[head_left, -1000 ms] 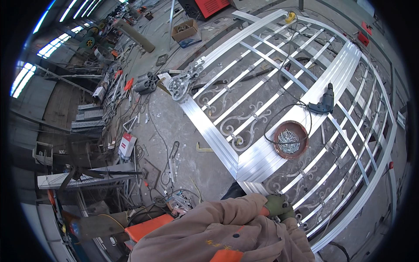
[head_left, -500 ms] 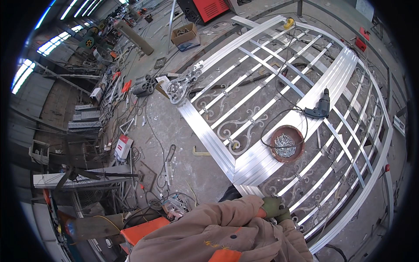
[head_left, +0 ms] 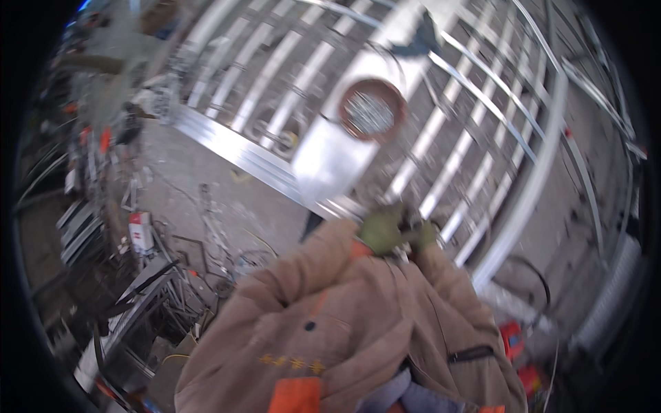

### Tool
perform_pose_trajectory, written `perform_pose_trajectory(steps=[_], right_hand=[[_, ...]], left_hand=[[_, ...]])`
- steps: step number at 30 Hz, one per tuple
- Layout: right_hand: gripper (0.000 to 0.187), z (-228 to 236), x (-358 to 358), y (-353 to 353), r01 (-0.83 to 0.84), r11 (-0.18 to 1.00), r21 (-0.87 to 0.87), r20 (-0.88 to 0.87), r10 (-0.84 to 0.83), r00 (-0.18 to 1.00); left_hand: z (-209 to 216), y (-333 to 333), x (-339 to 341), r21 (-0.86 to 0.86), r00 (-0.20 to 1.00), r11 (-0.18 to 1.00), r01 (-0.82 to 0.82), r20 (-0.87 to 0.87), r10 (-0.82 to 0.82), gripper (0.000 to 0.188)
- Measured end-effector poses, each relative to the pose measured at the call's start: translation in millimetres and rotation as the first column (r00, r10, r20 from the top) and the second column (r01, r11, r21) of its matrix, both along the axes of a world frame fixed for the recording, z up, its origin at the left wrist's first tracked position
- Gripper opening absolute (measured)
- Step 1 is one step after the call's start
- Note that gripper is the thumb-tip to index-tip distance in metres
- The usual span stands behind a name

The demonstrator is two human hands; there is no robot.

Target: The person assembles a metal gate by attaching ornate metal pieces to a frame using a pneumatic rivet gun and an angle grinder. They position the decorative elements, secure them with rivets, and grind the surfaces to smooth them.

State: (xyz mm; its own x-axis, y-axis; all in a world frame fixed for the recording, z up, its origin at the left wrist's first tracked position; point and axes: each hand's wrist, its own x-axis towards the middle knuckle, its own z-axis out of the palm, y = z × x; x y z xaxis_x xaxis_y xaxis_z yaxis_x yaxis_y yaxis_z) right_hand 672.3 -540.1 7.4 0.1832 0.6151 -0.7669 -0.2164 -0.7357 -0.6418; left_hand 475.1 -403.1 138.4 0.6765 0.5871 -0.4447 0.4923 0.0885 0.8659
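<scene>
My left hand (head_left: 381,232), in a green work glove, is closed in front of my chest at the near edge of a silvery metal gate panel (head_left: 237,148). My right hand (head_left: 425,236), gloved the same, is closed just to its right. Between the two gloves is a small dark, greyish piece that motion blur keeps me from making out. Beyond the hands, a round reddish-brown bowl (head_left: 343,117) of screws (head_left: 373,111) rests on the panel's wide flat rail (head_left: 320,165). Farther up that rail lies a dark power drill (head_left: 421,38) with its cable near the bowl.
Long bars and scroll ornaments fill the panel, bounded by a curved outer rail (head_left: 527,199) on the right. A red and white box (head_left: 141,233) and metal scraps lie on the floor at left. Red objects (head_left: 511,339) sit low at right, near a dark hose (head_left: 544,281).
The view has swung down and toward my body, so the panel, bowl and drill sit higher in the picture. Both hands are still together at the panel's near edge.
</scene>
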Motion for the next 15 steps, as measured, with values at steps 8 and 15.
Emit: perform_pose_trajectory(steps=[8,15], right_hand=[[0.051,41,86,88,-0.1,0.992,0.081,0.538,0.041,0.842],[0.047,52,71,136,-0.165,0.98,-0.107,0.504,0.197,0.841]], left_hand=[[-39,-31,-31,0.219,0.968,0.974,0.063,-0.252,-0.007,0.084],[-56,-36,-52,0.163,0.94,0.985,0.051,-0.34,0.008,0.084]])
